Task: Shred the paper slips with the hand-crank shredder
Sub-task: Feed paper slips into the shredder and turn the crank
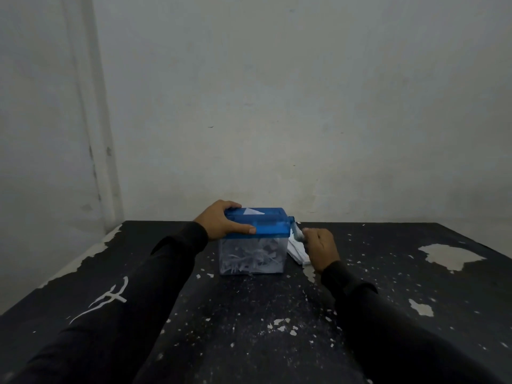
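A small hand-crank shredder (257, 239) stands near the table's far edge, with a blue top (273, 224) over a clear bin full of white shreds (250, 259). A white paper slip (251, 211) pokes from the slot in the top. My left hand (221, 221) grips the left end of the blue top, thumb along its front edge. My right hand (318, 245) is curled round the crank handle (297, 231) on the shredder's right side. A small stack of white slips (296, 252) lies on the table just right of the bin, partly hidden by my right hand.
The black table (249, 314) has worn, flaking paint, with pale bare patches at the right (448, 256) and along the left edge. A pale wall (277, 106) rises right behind the table. Both my arms wear dark sleeves.
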